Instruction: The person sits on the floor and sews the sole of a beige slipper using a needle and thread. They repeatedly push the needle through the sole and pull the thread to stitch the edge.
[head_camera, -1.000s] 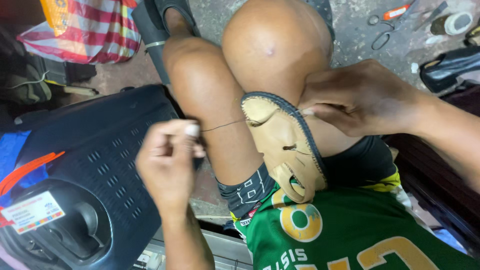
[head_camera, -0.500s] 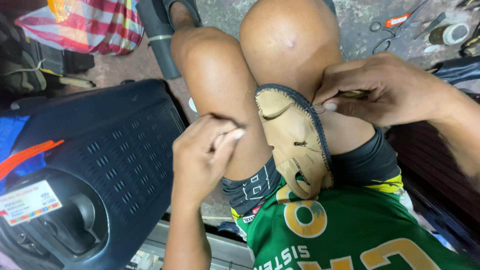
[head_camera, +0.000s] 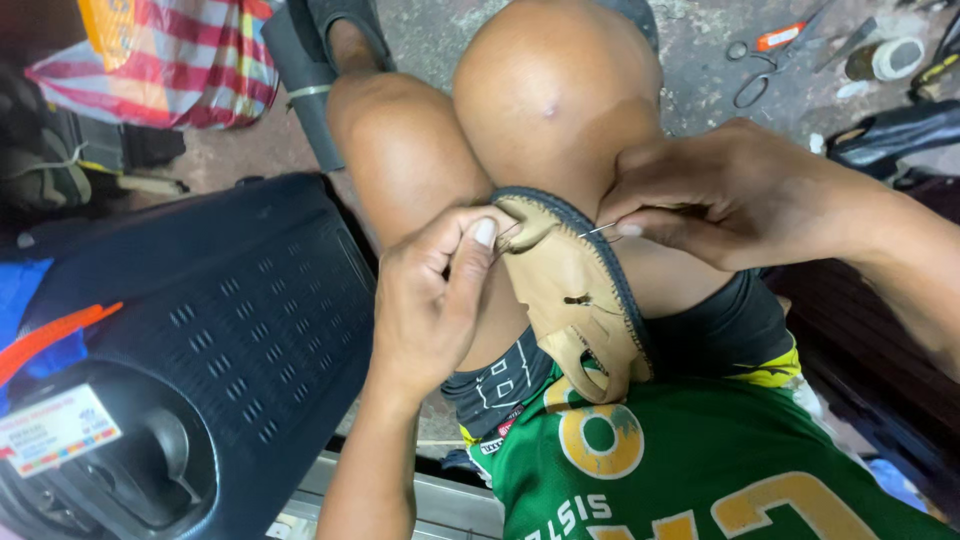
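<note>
From the head camera: one tan leather piece with dark stitched edging lies between the person's two bare knees. The left hand pinches its upper edge, fingers together. The right hand pinches one thin metal needle at the edging. One black perforated plastic case carries a white label with coloured stripes near its lower left corner. One pair of scissors lies on grey concrete floor.

Scissors too small; thread unclear
</note>
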